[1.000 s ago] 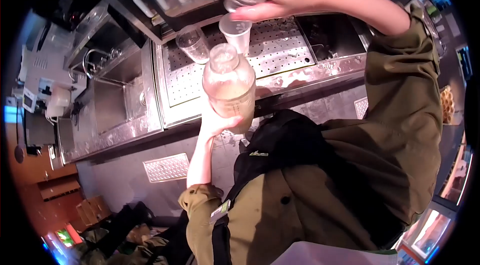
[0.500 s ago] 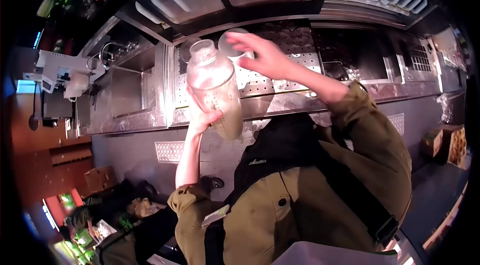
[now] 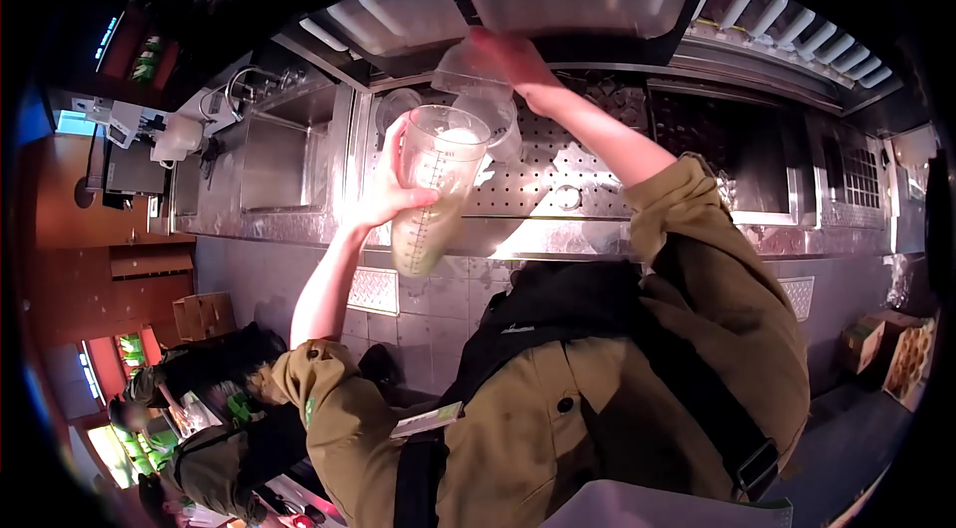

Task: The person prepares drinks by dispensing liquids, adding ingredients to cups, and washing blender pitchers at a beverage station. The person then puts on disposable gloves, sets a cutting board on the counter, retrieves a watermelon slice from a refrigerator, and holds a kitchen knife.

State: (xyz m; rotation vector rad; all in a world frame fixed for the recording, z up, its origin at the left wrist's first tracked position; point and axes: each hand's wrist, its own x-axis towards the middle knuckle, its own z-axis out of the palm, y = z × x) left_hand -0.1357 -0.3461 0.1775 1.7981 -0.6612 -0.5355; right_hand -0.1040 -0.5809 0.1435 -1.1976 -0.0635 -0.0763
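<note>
My left hand (image 3: 386,191) is wrapped around a clear shaker cup (image 3: 433,184) with printed measuring marks. The cup leans slightly, its wide mouth uncovered, and holds a pale liquid with froth near the top. Above and beyond it, my right hand (image 3: 514,62) grips the translucent shaker top (image 3: 466,68); its fingers are partly blurred. Just behind the shaker cup, a clear plastic cup (image 3: 501,134) stands on the perforated metal drain tray (image 3: 588,144). Another clear container (image 3: 396,108) is on the tray's left end, partly hidden by my left hand.
A steel sink (image 3: 284,169) with a curved tap (image 3: 239,80) lies to the left. White handles (image 3: 772,20) line the back right. Along the counter's front runs a metal edge (image 3: 558,244). Other people (image 3: 214,438) are at lower left, and cardboard boxes (image 3: 886,349) stand at right.
The domed top has come off the shaker cup and moved up and away in my right hand. My left hand still holds the cup, whose mouth is now exposed.
</note>
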